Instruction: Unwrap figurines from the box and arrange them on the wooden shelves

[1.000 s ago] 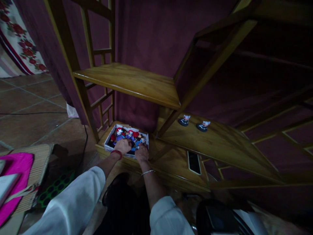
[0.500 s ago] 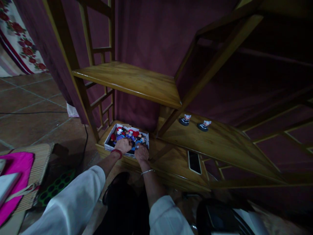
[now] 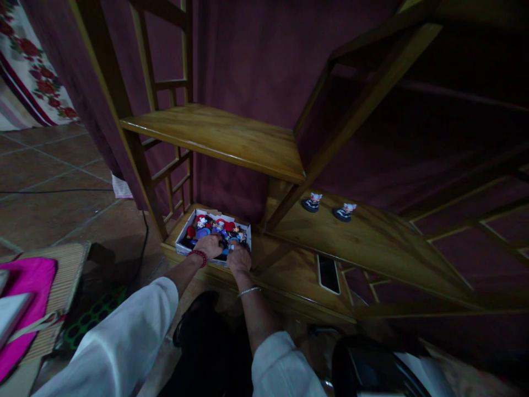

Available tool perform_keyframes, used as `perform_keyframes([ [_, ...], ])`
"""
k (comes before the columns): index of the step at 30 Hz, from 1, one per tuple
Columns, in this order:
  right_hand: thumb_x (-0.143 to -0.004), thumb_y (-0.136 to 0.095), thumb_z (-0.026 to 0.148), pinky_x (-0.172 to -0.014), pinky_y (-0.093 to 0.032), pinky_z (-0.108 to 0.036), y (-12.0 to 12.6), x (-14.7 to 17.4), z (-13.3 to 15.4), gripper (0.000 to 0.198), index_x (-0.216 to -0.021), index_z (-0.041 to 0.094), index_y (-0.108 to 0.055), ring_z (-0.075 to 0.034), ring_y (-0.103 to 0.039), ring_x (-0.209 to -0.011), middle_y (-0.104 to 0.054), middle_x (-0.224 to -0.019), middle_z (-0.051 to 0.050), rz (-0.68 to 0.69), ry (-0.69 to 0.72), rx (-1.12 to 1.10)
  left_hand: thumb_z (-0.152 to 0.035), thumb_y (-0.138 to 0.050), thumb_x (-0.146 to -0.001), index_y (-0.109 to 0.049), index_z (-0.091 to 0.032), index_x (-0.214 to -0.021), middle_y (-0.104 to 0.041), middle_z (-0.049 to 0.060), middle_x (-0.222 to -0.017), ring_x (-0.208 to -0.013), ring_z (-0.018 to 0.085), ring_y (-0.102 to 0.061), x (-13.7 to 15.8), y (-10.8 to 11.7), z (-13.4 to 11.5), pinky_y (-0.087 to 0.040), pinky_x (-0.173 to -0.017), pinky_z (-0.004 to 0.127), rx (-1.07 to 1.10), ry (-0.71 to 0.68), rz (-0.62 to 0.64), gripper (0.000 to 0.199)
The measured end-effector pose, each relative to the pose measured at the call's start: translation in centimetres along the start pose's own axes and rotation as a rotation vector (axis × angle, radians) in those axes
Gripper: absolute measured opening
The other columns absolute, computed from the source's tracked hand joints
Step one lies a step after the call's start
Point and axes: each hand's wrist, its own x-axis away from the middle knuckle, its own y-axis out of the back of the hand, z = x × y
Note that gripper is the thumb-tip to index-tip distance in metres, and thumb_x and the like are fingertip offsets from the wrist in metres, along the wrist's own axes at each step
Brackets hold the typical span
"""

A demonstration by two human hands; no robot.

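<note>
A shallow white cardboard box (image 3: 181, 250) on the low wooden shelf holds several small figurines (image 3: 219, 226) in red, white, blue and purple. My left hand (image 3: 209, 246), with a red bead bracelet at the wrist, reaches over the front of the box, fingers curled down among the figurines. Beside it, at the box's front right, my right hand (image 3: 238, 258) has its fingers drawn together near a small pale and blue piece. What either hand grips is hidden by the fingers and too small to name.
Two figurines on dark round bases, a left one (image 3: 312, 202) and a right one (image 3: 344, 212), stand on the raised shelf at right. A phone-like dark panel with a white frame (image 3: 328, 273) lies below. Another wooden shelf (image 3: 219, 138) overhangs the box.
Both hands stay in the box in nearly the same place, with only slight finger movement. The view has shifted very slightly.
</note>
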Motion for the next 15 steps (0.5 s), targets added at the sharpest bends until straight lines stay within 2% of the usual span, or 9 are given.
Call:
perform_keyframes([
  [6,-0.082,-0.041,0.023,-0.071,-0.041,-0.025,-0.02,-0.06,0.03,0.029,-0.108,0.031,-0.052,-0.016,-0.058,-0.088,-0.06,-0.102,-0.004,-0.014,-0.008,0.008,-0.024,-0.043,-0.076,-0.059,-0.021,-0.101,-0.047,0.003,-0.125,-0.098,0.018,-0.054,0.01,0.11,0.05,-0.041,-0.085,0.029,0.028,0.0,0.008,0.03],
  [10,-0.081,-0.041,0.021,-0.071,-0.041,-0.025,-0.16,-0.09,-0.07,0.029,-0.105,0.03,-0.053,-0.015,-0.057,-0.088,-0.059,-0.101,-0.004,-0.038,0.001,-0.009,-0.028,-0.043,-0.076,-0.057,-0.022,-0.102,-0.047,0.004,-0.124,-0.094,0.019,-0.056,-0.03,0.08,0.11,-0.042,-0.082,0.031,0.019,0.025,-0.002,0.03],
  [15,-0.079,-0.043,0.021,-0.07,-0.041,-0.025,-0.16,-0.04,-0.07,0.028,-0.104,0.031,-0.053,-0.015,-0.058,-0.085,-0.057,-0.102,-0.004,-0.056,-0.001,-0.028,-0.027,-0.043,-0.075,-0.043,-0.022,-0.121,-0.04,0.008,-0.129,-0.1,0.021,-0.053,-0.43,-0.09,0.21,-0.041,-0.083,0.031,0.011,0.066,-0.032,0.046],
])
